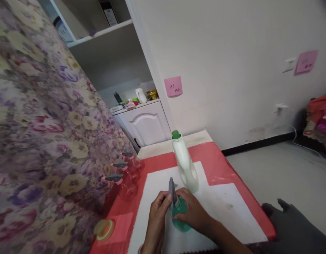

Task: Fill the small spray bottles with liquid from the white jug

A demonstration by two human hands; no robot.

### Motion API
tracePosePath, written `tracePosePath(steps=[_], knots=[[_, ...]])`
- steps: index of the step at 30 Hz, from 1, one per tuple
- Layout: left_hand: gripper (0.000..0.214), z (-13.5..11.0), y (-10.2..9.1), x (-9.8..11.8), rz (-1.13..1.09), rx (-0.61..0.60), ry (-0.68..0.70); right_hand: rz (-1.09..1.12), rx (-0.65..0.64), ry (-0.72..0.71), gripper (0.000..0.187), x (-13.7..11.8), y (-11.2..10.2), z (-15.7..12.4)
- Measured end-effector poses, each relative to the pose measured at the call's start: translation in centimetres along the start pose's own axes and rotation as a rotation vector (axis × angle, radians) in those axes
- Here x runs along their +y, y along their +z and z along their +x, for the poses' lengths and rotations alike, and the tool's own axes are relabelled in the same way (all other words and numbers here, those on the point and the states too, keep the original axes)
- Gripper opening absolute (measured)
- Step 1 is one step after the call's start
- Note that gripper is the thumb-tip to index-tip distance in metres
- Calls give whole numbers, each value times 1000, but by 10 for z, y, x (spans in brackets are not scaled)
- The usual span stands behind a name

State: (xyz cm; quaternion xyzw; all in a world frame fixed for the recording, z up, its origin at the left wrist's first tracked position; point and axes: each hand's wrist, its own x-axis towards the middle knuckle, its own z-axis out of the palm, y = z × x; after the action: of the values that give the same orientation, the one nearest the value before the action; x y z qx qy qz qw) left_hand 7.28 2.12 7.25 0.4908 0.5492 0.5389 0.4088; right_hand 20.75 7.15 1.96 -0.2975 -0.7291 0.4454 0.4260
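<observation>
My left hand (159, 212) is closed on a grey spray trigger head (170, 186), pinched between thumb and fingers. My right hand (194, 211) wraps round a small see-through green spray bottle (182, 227) that stands on or just above the white cloth. The trigger head is at the bottle's neck; I cannot tell whether it is seated on it. Just beyond my hands a tall pale detergent bottle (184, 160) stands upright, its cap off and a green piece (175, 134) showing in its mouth.
Several pink spray bottles (128, 187) with grey triggers line the table's left side. A yellowish round lid (104, 229) lies at the front left. White cloth (231, 218) covers part of the red tabletop (207, 158). A floral curtain (59, 141) borders the left; a dark grey shape (292, 225) is at lower right.
</observation>
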Motion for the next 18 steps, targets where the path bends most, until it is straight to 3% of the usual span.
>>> tracePosePath(steps=[10,18], knots=[[26,-2,5,1,12,21,-27,-186,50,98,90,19,13,-23],[32,-7,8,4,31,67,-33,-85,101,80,85,31,22,-37]])
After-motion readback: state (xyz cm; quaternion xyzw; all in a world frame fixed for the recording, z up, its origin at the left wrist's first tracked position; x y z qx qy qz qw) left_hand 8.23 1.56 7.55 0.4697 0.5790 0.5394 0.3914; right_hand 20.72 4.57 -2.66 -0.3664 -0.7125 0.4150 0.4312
